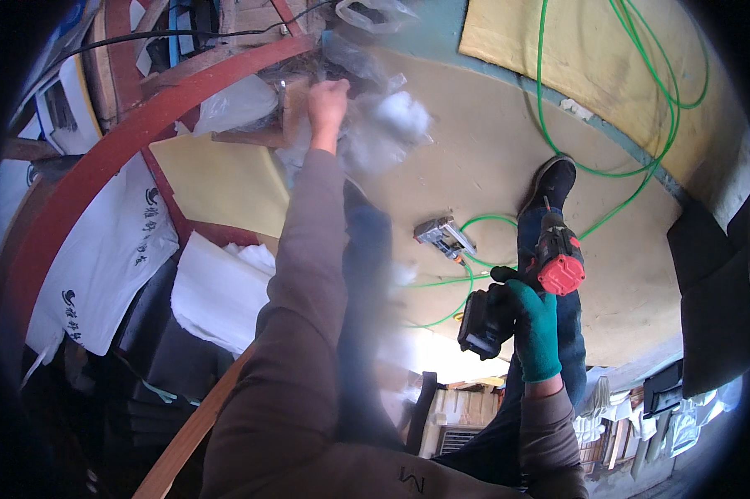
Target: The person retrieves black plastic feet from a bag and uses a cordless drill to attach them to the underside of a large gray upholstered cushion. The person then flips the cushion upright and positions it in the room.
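Note:
My right hand (pixel 535 328), in a green glove, is wrapped round the grip of a red and black cordless drill (pixel 561 264). The bit points away from me, and the black battery (pixel 485 323) sticks out to the left. At the upper left my bare left hand (pixel 327 104) reaches out with its fingers curled closed. It is at the edge of a small brown box (pixel 294 112), beside crumpled clear plastic (pixel 354 133). What the left fingers hold, if anything, is hidden.
A nail gun (pixel 446 236) lies on the tan board between my legs, joined to a green air hose (pixel 550 125). A curved red frame (pixel 134 125) arches at the left over yellow foam (pixel 225 179) and white batting (pixel 217 291). Dark cushions (pixel 716 283) stand at the right.

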{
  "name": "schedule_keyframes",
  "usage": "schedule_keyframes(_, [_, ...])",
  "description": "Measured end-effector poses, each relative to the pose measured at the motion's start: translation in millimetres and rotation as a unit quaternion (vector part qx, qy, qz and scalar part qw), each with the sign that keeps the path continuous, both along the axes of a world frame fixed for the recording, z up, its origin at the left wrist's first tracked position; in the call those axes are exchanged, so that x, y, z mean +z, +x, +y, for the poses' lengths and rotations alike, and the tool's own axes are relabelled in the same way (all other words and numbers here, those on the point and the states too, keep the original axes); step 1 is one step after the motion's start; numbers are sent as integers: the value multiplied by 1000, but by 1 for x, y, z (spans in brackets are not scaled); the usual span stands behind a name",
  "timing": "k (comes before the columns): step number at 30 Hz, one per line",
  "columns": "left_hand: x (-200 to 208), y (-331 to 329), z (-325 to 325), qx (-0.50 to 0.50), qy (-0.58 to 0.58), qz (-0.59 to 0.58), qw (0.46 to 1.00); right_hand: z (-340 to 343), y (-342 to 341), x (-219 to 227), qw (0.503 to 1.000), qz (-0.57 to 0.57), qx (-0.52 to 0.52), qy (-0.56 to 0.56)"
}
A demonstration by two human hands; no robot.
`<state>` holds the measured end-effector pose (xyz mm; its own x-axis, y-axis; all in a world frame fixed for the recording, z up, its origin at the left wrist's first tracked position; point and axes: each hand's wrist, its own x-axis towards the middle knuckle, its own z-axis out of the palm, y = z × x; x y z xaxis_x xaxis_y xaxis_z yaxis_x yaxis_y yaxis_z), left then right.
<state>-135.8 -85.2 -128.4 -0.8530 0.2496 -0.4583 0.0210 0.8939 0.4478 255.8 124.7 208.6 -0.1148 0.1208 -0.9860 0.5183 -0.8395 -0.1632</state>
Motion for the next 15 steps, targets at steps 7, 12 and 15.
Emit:
schedule_keyframes(7, [-40,9,40,37,-143,3,989,-7,1,-6,999,-10,26,23])
schedule_keyframes(12, [-29,5,7,151,-8,23,988,-7,9,-5,1000,1,-21,-9])
schedule_keyframes(15, [0,-3,-8,221,78,-66,970,-7,9,-8,999,19,-30,-18])
